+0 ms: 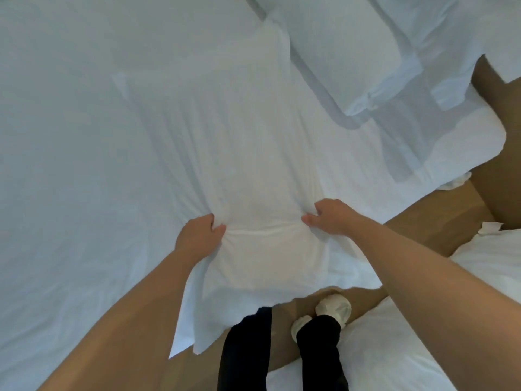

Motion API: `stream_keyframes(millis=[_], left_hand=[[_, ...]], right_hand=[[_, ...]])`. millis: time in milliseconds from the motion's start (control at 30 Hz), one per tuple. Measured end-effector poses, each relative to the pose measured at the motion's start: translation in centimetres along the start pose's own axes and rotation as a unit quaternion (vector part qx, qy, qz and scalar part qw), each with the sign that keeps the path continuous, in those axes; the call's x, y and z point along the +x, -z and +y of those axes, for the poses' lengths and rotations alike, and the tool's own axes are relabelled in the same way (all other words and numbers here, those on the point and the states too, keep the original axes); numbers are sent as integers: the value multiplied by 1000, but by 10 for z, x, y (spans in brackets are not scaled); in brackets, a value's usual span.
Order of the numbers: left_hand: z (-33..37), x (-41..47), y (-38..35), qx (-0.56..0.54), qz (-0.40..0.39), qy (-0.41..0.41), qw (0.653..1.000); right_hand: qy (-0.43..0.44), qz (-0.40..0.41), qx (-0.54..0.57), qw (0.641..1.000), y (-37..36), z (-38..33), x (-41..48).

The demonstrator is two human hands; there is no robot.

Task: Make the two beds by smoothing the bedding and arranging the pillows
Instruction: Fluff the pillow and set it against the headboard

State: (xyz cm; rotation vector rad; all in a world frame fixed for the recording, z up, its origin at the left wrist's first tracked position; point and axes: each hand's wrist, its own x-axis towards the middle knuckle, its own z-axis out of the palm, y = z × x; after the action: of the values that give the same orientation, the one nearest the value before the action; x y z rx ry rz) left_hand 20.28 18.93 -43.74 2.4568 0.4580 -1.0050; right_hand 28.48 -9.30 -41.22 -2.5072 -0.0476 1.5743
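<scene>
Standing in the gap between two beds, the person has dark trouser legs [245, 351] and pale footwear [334, 307] directly below the grips, on the brown floor [496, 190]. The left grip [201, 235] and right grip [328, 218] each pinch a bunch of white cloth on the near part of a pillow [248, 165], fingers curled into it and thumbs facing each other across the narrowed waist. The pillow's lower corner hangs beneath the grips, past the mattress edge; the rest stretches beyond them over the near bed [70, 165], so it is not yet placed. Left of the grips, that bed's sheet lies mostly flat with soft creases, so smoothing there seems largely done. Right of and below the right grip, the second bed [485, 272] shows puffy, uneven bedding; too little is visible to judge it, though it probably still needs work. Farther beyond the right grip, more pillows [338, 52] lie angled and overlapping, apparently awaiting arrangement.
</scene>
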Motion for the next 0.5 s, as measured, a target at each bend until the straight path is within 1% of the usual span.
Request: stream_keyframes(millis=[67,100,133,167,200,233,267,300,333,400,500], left_hand=[[-1,-25,-16,-1,-34,-13,999],[-4,-33,-26,-6,-32,-12,999],[-9,-36,-36,-22,-11,-4,1000],[-11,-36,-44,-60,20,14,998],[-12,-29,-49,-117,60,41,990],[-8,-16,-52,-180,98,77,976],[-3,0,-51,-247,118,120,954],[3,18,-49,-299,126,156,933],[7,35,-48,-336,122,182,916],[10,65,-51,-371,106,233,893],[6,95,-63,-340,73,308,886]], right_hand=[[-43,-66,-38,996,-15,13,-11],[-61,-80,-70,992,-21,18,-11],[-73,-75,-88,991,-24,20,-7],[-77,-45,-67,994,-24,21,0],[-78,-8,22,997,-21,20,10],[-77,18,144,986,-17,15,21],[-74,34,252,964,-13,7,34],[-72,38,316,945,-10,-3,48],[-80,34,341,936,-12,-12,63],[-124,28,346,930,-21,-25,89],[-169,49,347,921,-36,-23,121]])
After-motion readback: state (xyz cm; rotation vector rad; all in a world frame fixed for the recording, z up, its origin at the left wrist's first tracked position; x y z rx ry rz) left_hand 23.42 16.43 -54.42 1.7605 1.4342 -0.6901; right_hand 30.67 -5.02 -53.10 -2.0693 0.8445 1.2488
